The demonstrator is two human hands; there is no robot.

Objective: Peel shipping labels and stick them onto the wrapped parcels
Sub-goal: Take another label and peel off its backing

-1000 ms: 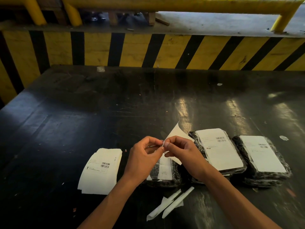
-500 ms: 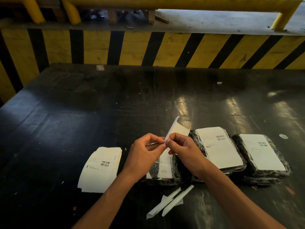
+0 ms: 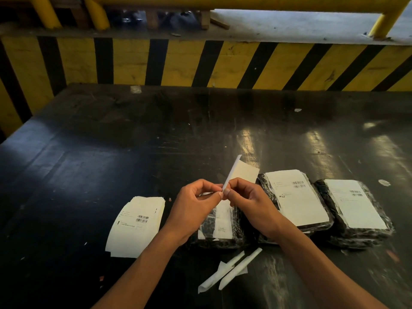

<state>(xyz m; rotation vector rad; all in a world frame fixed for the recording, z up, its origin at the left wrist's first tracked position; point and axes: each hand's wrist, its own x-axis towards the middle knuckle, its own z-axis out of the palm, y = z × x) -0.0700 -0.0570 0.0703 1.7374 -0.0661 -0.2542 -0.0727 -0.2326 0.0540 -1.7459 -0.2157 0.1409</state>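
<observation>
Hands meet over the dark table (image 3: 89,175): left hand (image 3: 194,206) & right hand (image 3: 252,206) both pinch one label (image 3: 242,172), held above an unlabelled parcel (image 3: 219,228). Label stack (image 3: 136,226) lies left; two labelled parcels (image 3: 296,197) right. Barcodes visible, text too small to read.

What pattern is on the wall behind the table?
Diagonal yellow and black hazard stripes on the wall, seen in the head view.

Both hands (image 3: 225,206) fingertip to fingertip, pinching
</observation>
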